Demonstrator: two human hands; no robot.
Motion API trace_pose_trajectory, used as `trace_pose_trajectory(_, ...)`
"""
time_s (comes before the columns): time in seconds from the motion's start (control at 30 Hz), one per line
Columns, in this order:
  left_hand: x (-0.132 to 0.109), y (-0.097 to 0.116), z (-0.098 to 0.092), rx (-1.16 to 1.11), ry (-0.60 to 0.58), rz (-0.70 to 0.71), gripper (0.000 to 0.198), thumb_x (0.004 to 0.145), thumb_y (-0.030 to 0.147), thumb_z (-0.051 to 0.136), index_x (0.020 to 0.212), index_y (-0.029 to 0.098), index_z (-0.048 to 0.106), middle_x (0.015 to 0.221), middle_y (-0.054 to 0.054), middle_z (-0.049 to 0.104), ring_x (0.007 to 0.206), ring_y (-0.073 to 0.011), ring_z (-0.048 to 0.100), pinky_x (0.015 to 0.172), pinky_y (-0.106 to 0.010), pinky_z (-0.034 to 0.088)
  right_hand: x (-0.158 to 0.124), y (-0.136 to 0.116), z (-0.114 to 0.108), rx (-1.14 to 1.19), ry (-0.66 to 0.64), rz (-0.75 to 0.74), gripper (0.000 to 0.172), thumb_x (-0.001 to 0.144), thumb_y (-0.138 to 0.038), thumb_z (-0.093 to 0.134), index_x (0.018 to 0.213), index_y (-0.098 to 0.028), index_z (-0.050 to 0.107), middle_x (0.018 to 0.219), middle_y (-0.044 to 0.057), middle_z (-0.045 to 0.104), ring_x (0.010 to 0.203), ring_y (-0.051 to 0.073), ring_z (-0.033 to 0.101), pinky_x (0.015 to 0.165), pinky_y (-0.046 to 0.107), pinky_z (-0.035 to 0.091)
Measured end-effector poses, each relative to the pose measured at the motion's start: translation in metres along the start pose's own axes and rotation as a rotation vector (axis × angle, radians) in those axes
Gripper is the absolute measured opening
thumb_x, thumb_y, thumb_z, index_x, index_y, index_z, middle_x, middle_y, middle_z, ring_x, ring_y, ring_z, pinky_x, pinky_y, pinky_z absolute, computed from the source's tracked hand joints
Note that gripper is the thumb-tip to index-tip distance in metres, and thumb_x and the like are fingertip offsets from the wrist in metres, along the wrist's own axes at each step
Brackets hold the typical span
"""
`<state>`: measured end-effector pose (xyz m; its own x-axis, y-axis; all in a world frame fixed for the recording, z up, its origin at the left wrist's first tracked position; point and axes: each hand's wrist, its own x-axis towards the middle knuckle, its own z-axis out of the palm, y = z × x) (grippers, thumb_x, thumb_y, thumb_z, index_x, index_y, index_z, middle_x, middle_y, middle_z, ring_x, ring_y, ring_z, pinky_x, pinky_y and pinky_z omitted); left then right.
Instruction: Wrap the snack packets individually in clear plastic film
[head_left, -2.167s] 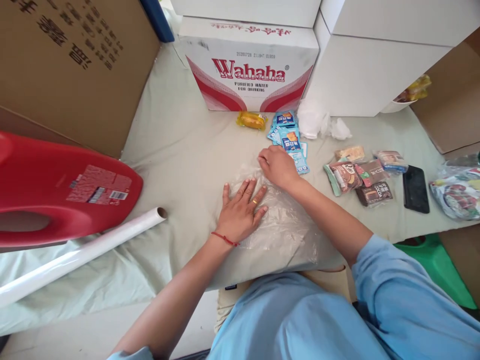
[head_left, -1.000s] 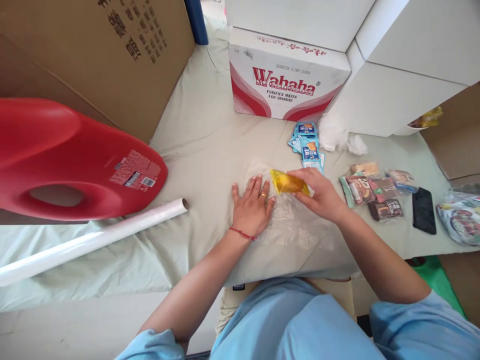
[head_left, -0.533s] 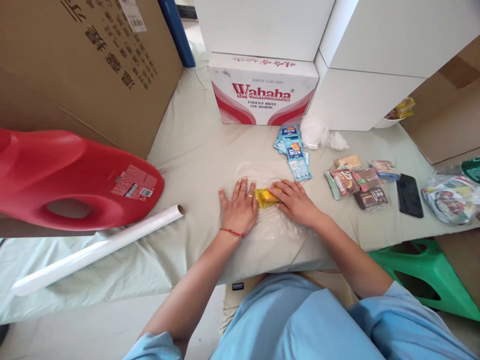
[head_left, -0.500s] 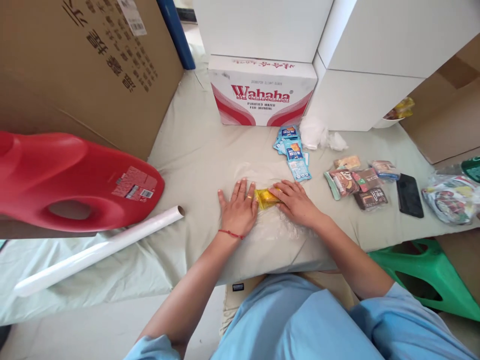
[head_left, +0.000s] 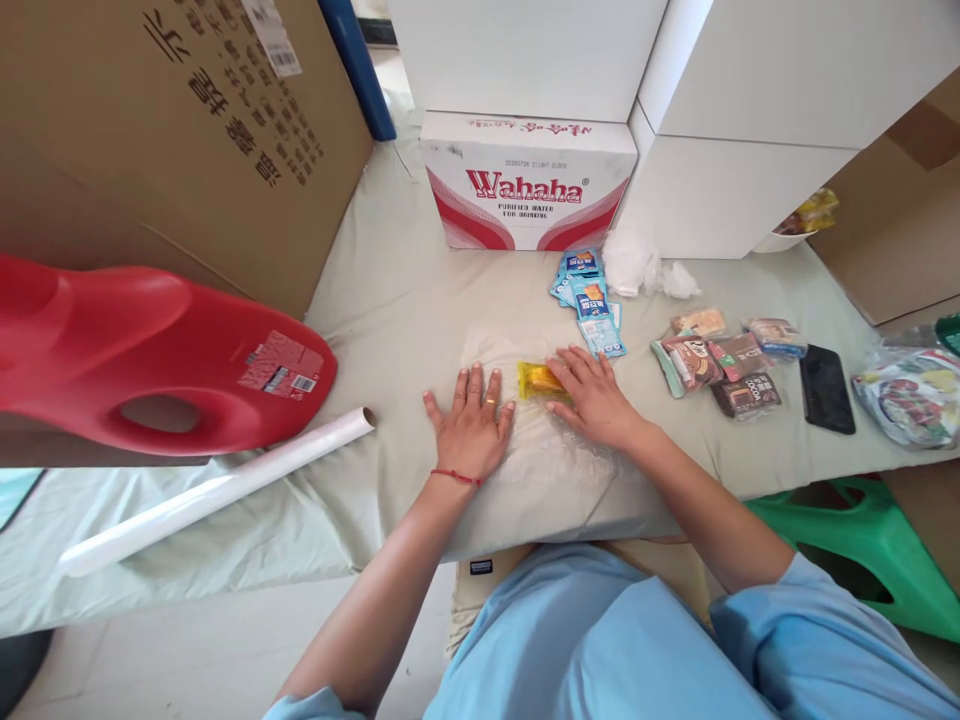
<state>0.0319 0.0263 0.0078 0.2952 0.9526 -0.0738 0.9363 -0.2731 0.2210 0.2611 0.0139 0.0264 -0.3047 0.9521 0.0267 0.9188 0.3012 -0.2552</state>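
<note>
A yellow-wrapped snack packet lies on a sheet of clear plastic spread over the cloth-covered table. My right hand rests on the packet's right end with its fingers stretched out, covering that part. To the packet's left, my left hand is pressed flat with fingers apart, partly on the sheet's left side and not touching the packet. It holds nothing.
Blue snack sachets lie behind my right hand. Several wrapped snacks and a black phone are to the right. A white film roll and a red jug stand left; a Wahaha box is behind.
My left hand has shifted slightly left, away from the packet. My right hand's fingers have spread, with the thumb off to the near side; the packet lies almost where it was.
</note>
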Motion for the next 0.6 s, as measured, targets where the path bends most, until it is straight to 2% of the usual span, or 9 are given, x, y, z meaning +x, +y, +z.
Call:
trace_pose_trajectory(0.1,-0.001,0.000,0.000,0.003,0.006,0.004,0.061,0.109,0.050,0.026,0.166,0.028,0.034,0.176,-0.012,0.023,0.163,-0.0318,0.025,0.122,-0.082,0.007,0.000,-0.006,-0.003,-0.018,0.056,-0.033,0.072,0.107,-0.052,0.044,0.169,-0.018,0.030,0.175,0.017,0.026,0.164,0.033,0.019,0.131,0.065,0.010)
trace_pose_trajectory(0.27,-0.001,0.000,0.001,0.004,0.008,0.010,0.062,0.108,0.049,0.027,0.166,0.028,0.035,0.176,-0.013,0.024,0.163,-0.0329,0.025,0.122,-0.082,0.008,0.004,-0.020,0.005,-0.036,-0.014,-0.087,0.065,0.109,-0.046,0.040,0.167,-0.018,0.034,0.173,0.015,0.032,0.162,0.030,0.026,0.132,0.062,0.009)
trace_pose_trajectory(0.4,-0.001,-0.001,0.002,0.005,0.018,0.012,0.062,0.108,0.050,0.027,0.166,0.028,0.035,0.176,-0.011,0.024,0.163,-0.0323,0.024,0.123,-0.081,0.007,0.005,-0.022,0.012,-0.056,0.002,-0.059,0.060,0.110,-0.042,0.040,0.165,-0.017,0.040,0.174,0.015,0.031,0.161,0.031,0.027,0.132,0.063,0.010)
trace_pose_trajectory(0.47,0.000,-0.001,0.004,0.011,0.018,-0.002,0.062,0.108,0.051,0.026,0.166,0.028,0.035,0.176,-0.010,0.024,0.163,-0.0316,0.024,0.124,-0.081,0.006,0.006,-0.022,0.013,-0.059,0.012,0.010,0.055,0.110,-0.034,0.040,0.162,-0.017,0.044,0.171,0.016,0.036,0.159,0.032,0.031,0.130,0.064,0.015)
trace_pose_trajectory(0.6,0.000,0.000,0.005,0.013,0.017,-0.013,0.062,0.108,0.051,0.027,0.166,0.029,0.035,0.176,-0.008,0.023,0.163,-0.0318,0.024,0.124,-0.081,0.007,0.010,-0.023,0.013,-0.041,0.067,0.076,0.050,0.109,-0.022,0.038,0.157,-0.020,0.052,0.153,0.017,0.058,0.151,0.030,0.042,0.129,0.061,0.019)
